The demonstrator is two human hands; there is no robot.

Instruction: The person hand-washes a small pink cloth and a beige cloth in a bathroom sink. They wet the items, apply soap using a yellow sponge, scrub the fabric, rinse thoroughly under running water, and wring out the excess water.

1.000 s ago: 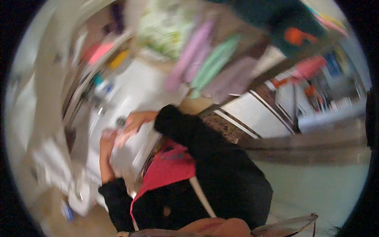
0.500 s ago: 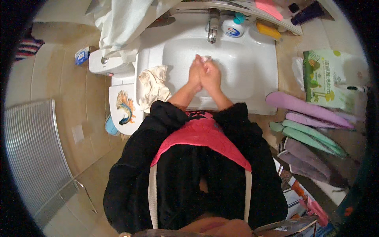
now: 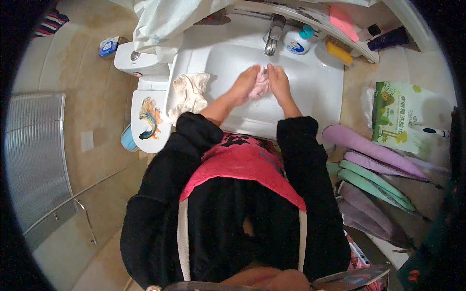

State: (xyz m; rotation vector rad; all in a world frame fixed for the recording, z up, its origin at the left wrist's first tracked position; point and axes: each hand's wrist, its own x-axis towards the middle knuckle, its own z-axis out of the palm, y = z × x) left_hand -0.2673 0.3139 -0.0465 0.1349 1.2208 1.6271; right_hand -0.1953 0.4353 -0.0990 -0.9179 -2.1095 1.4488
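Over the white sink (image 3: 318,92), a wet-looking pale pink cloth (image 3: 260,87) is stretched and bunched between my two hands. My left hand (image 3: 246,83) grips its left side, fingers curled into the fabric. Opposite it, my right hand (image 3: 279,83) has hold of the right side, thumb toward the top. Just beyond the hands is the metal faucet (image 3: 272,41); I cannot make out running water. A cream cloth (image 3: 189,94) lies crumpled on the sink's left rim, near my left forearm.
Behind the sink stand a white soap bottle with a teal top (image 3: 296,41) and a yellow bar-shaped item (image 3: 339,52). Left is a toilet with a fish-decorated lid (image 3: 141,136). Purple and green slippers (image 3: 374,150) and a green-white package (image 3: 403,116) are at the right.
My hands were pressed together with the cloth mostly hidden between them. They have moved apart, showing the pink cloth between. The whole view has shifted slightly.
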